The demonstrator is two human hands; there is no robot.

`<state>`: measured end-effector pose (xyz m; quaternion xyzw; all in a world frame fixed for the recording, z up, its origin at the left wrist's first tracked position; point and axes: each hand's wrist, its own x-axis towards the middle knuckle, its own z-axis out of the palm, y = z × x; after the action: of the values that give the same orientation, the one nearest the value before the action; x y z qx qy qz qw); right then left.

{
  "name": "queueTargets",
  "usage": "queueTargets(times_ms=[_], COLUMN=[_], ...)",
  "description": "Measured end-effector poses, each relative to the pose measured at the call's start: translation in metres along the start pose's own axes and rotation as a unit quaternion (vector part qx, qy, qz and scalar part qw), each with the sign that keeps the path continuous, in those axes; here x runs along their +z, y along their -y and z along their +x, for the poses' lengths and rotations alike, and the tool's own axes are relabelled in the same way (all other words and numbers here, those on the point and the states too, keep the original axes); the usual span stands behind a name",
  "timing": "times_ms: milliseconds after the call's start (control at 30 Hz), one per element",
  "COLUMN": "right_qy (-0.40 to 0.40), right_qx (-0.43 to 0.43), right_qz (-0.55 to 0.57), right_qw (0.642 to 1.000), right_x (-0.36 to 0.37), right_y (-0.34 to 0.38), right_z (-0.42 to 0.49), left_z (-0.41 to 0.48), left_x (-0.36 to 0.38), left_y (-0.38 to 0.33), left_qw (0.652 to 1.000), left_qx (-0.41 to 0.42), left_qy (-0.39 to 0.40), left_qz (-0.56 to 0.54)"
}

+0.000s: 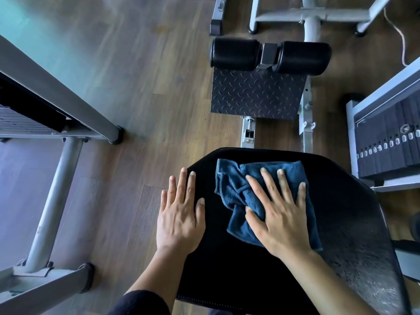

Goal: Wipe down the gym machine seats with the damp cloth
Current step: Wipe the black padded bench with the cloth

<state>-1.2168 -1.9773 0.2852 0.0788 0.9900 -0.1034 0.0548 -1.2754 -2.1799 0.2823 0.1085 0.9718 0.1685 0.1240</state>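
A black padded machine seat (347, 219) fills the lower right of the head view. On its far half lies a crumpled dark blue cloth (236, 189). My right hand (279, 214) presses flat on the cloth, fingers spread, palm down. My left hand (179, 214) rests flat on the seat's left edge, fingers apart, holding nothing; it lies beside the cloth without touching it.
Beyond the seat stand a black tread footplate (256, 94) and two black roller pads (236, 53). A weight stack (391, 142) is at the right. A grey machine frame (59, 178) stands on the wooden floor at the left.
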Motion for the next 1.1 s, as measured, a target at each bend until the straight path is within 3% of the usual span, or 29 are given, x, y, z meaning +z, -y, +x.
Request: queueTargets(times_ms=[233, 533, 833, 1100], right_qy=[0.027, -0.003, 0.026, 0.007], right_qx=[0.061, 0.009, 0.069, 0.011], right_qz=[-0.022, -0.006, -0.019, 0.005], right_qw=[0.998, 1.0, 0.997, 1.0], right_x=[0.004, 0.006, 0.007, 0.008], right_y=[0.012, 0.012, 0.028, 0.032], right_z=[0.055, 0.003, 0.053, 0.0], left_z=[0.0, 0.0, 0.0, -0.001], left_x=[0.0, -0.001, 0.001, 0.002], left_y=[0.001, 0.001, 0.001, 0.002], left_qw=[1.0, 1.0, 1.0, 1.0], left_qx=[0.001, 0.0, 0.003, 0.007], left_qy=[-0.001, 0.0, -0.004, -0.008], left_qz=[-0.005, -0.001, 0.0, 0.002])
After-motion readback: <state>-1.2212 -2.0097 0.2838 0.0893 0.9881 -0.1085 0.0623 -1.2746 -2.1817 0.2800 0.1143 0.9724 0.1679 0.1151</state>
